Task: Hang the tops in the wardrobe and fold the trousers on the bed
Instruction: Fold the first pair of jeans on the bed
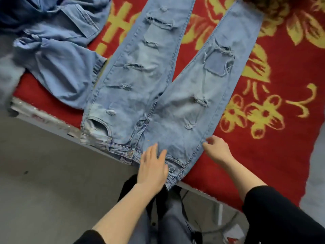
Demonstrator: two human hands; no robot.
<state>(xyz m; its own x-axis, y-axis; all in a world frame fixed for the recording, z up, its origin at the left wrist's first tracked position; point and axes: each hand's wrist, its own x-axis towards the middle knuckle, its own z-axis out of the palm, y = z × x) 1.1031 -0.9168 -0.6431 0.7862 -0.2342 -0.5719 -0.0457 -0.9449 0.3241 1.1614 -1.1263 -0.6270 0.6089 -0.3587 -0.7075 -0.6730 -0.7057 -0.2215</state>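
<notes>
A bed [40, 110] covered with a red blanket [281, 85] patterned in yellow flowers fills most of the view, with a grey floor [44, 182] below its near edge.

The fingers [151, 152] of the left hand [153, 166] lie straight and slightly spread, released and holding nothing, pressed flat on the denim just above the waistband. The right hand [217, 148] has its fingers [211, 139] curled, with the thumb pinching the outer side seam at the hip. The two hands are near each other, both at the waist end of the cloth.

What they handle is a pair of light blue ripped jeans [140, 94], spread face up on the blanket. The waistband lies along the near edge of the bed, one corner hanging slightly over it. The two legs run away from the person in a V, apart from the crotch onward, with red blanket showing between them. Frayed tears run down both legs.

Bare forearms lead back from the hands into black sleeves [281, 212].

To the left of the jeans, touching the outer edge of one leg, a crumpled pale denim garment [58, 55] lies on the bed, with darker blue cloth [15, 11] bunched at the far left corner. A dark, fuzzy shape [274, 6] sits at the top right edge; I cannot tell what it is.
</notes>
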